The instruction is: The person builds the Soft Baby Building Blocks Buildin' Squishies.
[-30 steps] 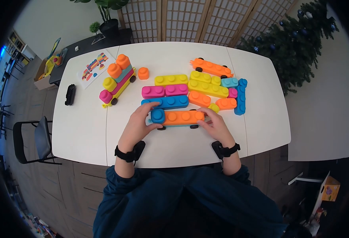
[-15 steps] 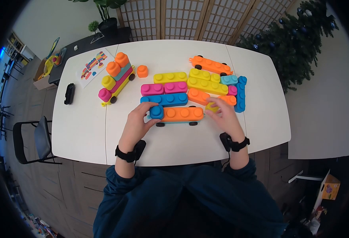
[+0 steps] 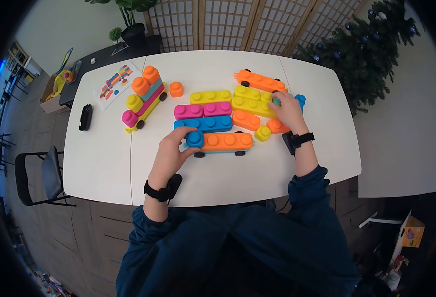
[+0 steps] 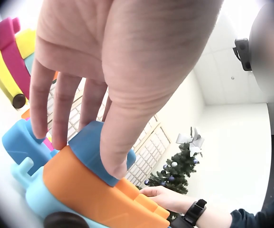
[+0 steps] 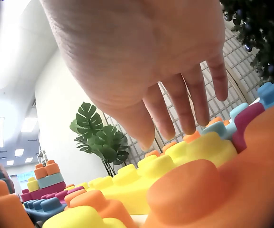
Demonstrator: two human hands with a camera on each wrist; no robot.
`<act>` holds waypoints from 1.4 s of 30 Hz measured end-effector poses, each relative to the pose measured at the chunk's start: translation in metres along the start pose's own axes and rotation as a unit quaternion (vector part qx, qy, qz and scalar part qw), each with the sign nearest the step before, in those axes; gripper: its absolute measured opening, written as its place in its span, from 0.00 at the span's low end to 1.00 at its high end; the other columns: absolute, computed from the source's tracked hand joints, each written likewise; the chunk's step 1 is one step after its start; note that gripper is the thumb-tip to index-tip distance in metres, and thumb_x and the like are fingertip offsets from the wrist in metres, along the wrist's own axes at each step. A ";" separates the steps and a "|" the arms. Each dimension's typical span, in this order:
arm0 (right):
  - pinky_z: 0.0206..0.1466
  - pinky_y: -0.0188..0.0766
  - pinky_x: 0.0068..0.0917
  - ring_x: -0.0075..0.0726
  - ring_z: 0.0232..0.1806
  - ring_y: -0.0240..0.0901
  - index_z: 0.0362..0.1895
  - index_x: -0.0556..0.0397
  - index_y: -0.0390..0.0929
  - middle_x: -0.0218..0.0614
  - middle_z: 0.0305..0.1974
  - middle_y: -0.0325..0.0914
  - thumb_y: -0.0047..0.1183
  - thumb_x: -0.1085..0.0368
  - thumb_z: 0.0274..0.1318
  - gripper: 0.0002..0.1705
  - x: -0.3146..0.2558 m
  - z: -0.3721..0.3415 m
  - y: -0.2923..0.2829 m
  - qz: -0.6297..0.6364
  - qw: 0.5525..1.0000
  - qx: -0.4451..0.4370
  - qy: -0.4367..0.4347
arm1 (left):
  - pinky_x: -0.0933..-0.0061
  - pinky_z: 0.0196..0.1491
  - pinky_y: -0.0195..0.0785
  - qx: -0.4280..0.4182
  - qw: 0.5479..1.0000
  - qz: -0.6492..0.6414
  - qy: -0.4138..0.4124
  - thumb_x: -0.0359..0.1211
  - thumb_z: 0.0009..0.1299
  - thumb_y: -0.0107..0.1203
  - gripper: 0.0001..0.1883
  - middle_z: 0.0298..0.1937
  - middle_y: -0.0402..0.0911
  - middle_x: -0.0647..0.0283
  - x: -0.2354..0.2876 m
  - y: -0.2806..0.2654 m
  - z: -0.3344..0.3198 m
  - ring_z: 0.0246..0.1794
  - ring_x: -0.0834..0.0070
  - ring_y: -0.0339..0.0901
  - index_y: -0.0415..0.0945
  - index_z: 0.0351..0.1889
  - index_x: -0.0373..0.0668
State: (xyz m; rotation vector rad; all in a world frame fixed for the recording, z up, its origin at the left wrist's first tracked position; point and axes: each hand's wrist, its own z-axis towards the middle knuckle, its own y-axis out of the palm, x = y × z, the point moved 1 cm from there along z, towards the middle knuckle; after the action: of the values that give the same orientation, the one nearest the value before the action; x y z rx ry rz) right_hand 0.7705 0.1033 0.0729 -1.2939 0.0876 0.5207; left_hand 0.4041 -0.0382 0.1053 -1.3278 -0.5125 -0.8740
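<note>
My left hand (image 3: pixel 171 152) grips a square blue block (image 3: pixel 194 139) between thumb and fingers. That block sits on the left end of a long orange block (image 3: pixel 229 142), which is mounted on a light-blue wheeled base (image 4: pixel 38 195). Over the right side of the block group, my right hand (image 3: pixel 290 111) reaches with extended fingers, its fingertips close above a light-blue block (image 5: pixel 216 128) and the yellow blocks (image 3: pixel 251 105). Part of that light-blue block and the pink one beside it are hidden by the hand in the head view. A small yellow block (image 3: pixel 262 133) lies right of the wheeled base.
Behind the wheeled base lie a long blue block (image 3: pixel 209 124), pink blocks (image 3: pixel 188 112) and orange blocks (image 3: pixel 245 120). An orange wheeled base (image 3: pixel 260 80) is at the back. On the left stand a built car (image 3: pixel 146 104), a picture sheet (image 3: pixel 114 85) and a black object (image 3: pixel 85 118).
My right hand has left the orange block's right end, passed over the small yellow block, and moved right and away to the light-blue block. My left hand keeps its grip on the blue block.
</note>
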 end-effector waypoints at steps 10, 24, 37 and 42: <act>0.59 0.71 0.46 0.47 0.56 0.77 0.50 0.48 0.85 0.37 0.49 0.83 0.63 0.53 0.59 0.19 -0.022 0.051 0.025 0.021 0.995 -0.020 -0.097 | 0.63 0.46 0.77 0.000 1.000 0.008 -0.006 0.27 0.56 0.74 0.28 0.47 0.84 0.54 0.003 -0.001 0.000 0.41 0.57 0.81 0.79 0.57 0.44; 0.68 0.58 0.55 0.40 0.58 0.76 0.49 0.46 0.83 0.32 0.49 0.82 0.63 0.55 0.58 0.17 -0.104 0.077 0.051 -0.065 0.975 -0.126 -0.169 | 0.62 0.47 0.77 -0.003 1.000 0.028 -0.005 0.28 0.56 0.74 0.28 0.47 0.84 0.54 0.002 0.000 0.000 0.42 0.56 0.82 0.79 0.57 0.43; 0.43 0.74 0.27 0.32 0.43 0.78 0.43 0.52 0.80 0.31 0.43 0.82 0.66 0.69 0.50 0.15 -0.094 -0.036 -0.046 0.245 0.962 -0.095 -0.078 | 0.63 0.49 0.78 -0.007 1.000 0.029 -0.004 0.28 0.55 0.75 0.29 0.47 0.84 0.55 0.003 0.000 0.002 0.43 0.57 0.83 0.79 0.57 0.43; 0.42 0.76 0.28 0.34 0.41 0.79 0.43 0.53 0.78 0.32 0.41 0.81 0.67 0.67 0.50 0.15 -0.097 -0.066 -0.037 0.261 0.959 -0.056 -0.094 | 0.67 0.47 0.77 -0.011 0.999 0.033 -0.012 0.27 0.57 0.75 0.28 0.46 0.85 0.59 0.003 -0.001 0.001 0.44 0.64 0.82 0.80 0.57 0.45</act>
State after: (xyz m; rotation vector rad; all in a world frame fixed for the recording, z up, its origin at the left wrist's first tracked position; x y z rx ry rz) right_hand 0.7152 0.0047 0.1201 -1.3235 0.2481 1.1120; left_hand 0.4060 -0.0377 0.1085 -1.3688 -0.4757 -0.8122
